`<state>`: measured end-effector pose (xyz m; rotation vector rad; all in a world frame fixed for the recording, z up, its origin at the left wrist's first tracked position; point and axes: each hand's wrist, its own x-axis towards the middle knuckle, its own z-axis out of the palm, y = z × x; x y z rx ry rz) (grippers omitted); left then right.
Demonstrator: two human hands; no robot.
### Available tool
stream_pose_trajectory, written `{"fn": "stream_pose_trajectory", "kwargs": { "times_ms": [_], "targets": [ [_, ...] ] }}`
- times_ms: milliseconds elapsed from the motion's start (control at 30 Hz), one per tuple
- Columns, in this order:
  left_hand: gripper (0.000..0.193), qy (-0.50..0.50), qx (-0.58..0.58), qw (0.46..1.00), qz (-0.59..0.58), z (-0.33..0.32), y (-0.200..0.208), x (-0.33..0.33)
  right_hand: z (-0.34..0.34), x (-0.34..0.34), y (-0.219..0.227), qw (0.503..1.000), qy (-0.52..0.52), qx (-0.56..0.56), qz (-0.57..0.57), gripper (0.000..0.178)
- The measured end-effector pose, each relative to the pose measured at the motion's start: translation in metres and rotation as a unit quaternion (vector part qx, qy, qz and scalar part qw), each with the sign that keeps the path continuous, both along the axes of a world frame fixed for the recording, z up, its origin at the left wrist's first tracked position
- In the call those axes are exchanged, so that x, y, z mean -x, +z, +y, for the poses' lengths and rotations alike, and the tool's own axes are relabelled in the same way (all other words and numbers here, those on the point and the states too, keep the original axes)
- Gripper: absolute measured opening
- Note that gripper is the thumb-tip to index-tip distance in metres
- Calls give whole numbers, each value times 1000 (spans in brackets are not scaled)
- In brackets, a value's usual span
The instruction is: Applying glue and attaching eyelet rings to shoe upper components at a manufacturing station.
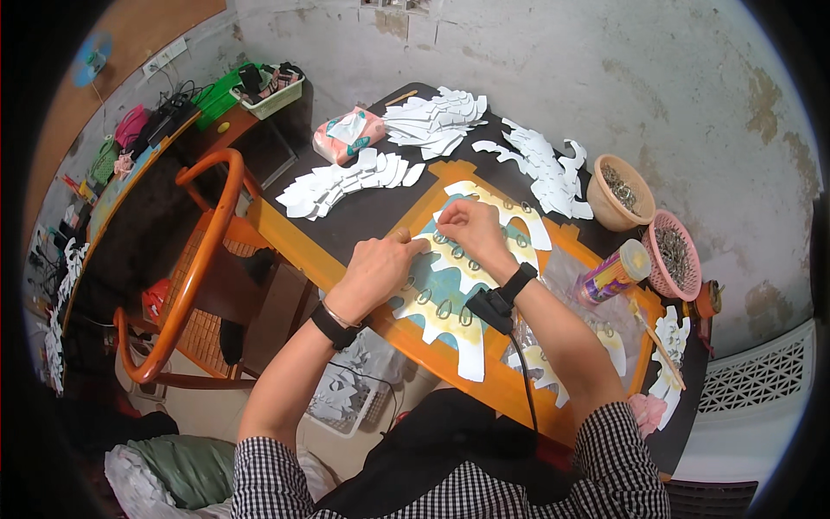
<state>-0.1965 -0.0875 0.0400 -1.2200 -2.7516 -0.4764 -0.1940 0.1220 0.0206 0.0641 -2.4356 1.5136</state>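
On the wooden board (285, 228) lie several white cut-out paper pieces (468, 362) with scalloped edges and yellowish smears, over a blue-green surface (443, 283). Small oval wire rings (443, 308) sit in rows on them. My left hand (378, 270) rests at the left end of the middle piece, thumb and forefinger apart, its other fingers partly hidden. My right hand (474, 232) is closed in a pinch just over a ring on that same piece; whatever is between its fingertips is too small to make out.
Stacks of white cut-outs (346, 182) and a tissue pack (348, 136) lie at the back. To the right stand a beige bowl (621, 192) and a pink basket (673, 255) of metal parts, a purple-yellow can (612, 273) and a brush (659, 346). A wooden chair (186, 285) stands left.
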Motion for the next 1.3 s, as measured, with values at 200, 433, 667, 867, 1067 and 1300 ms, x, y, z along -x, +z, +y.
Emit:
{"fn": "stream_pose_trajectory", "kwargs": {
  "times_ms": [200, 433, 667, 867, 1067, 1300],
  "targets": [
    [38, -21, 17, 999, 34, -1, 2, -2, -4, -2, -6, 999, -21, -20, -33, 7],
    [42, -47, 59, 995, 62, 6, 8, 0, -6, -5, -8, 996, -53, -69, -18, 6],
    [38, -51, 87, 990, 103, 13, 7, 3, -8, -7, -8, 994, -57, -88, 5, 4],
    [38, -57, 84, 989, 106, 13, 6, 4, -14, -14, -2, 989, -79, -124, 28, 10],
    [42, -58, 95, 990, 85, 15, 7, 8, -5, -10, -9, 990, -42, -132, 19, 12],
    [43, -61, -7, 998, 18, 6, -17, 36, -3, -11, -3, 998, -8, -64, -10, 10]
  ]
}}
